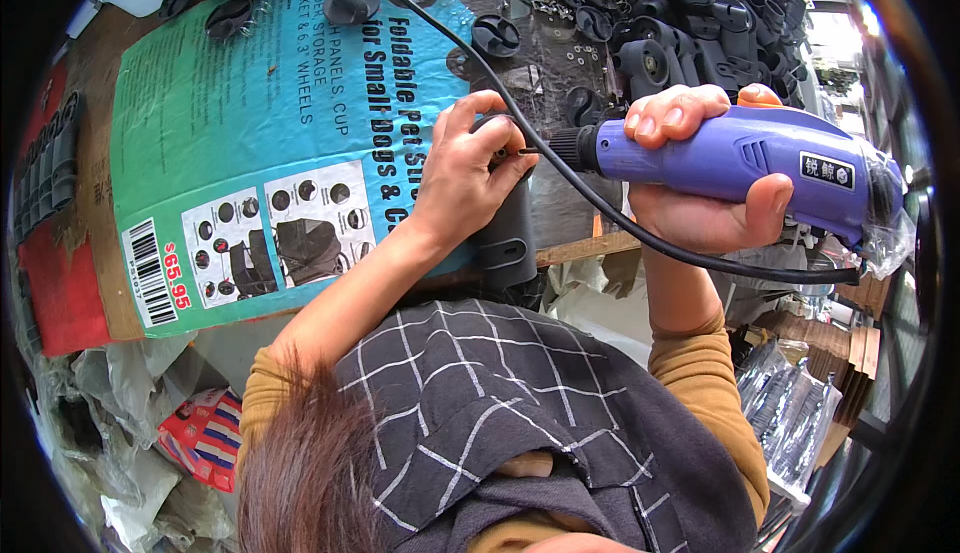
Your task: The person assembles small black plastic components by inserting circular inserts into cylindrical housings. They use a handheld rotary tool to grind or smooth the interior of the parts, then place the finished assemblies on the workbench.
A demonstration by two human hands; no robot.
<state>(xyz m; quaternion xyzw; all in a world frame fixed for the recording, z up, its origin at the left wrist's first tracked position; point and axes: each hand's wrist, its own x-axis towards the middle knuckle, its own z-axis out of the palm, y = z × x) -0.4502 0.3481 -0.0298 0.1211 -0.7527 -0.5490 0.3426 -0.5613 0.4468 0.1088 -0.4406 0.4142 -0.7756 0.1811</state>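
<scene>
My right hand (690,215) is wrapped around a purple electric screwdriver (720,160), which lies level with its black chuck pointing left. The thin bit reaches the fingertips of my left hand (465,168). Those fingers are closed on the upper end of a dark grey plastic part (508,243), whose lower end hangs at the table's front edge. My fingers cover the spot where the bit meets the part, so whether a screw sits there cannot be seen. A black power cord (640,233) loops in front of the screwdriver and up past my left fingertips.
A green-blue printed cardboard sheet (210,123) covers the table's left side. Round black knobs (497,36) lie along the back, with small metal pieces nearby. Dark plastic parts (690,43) are heaped at the back right. Ribbed black parts (48,168) lie far left.
</scene>
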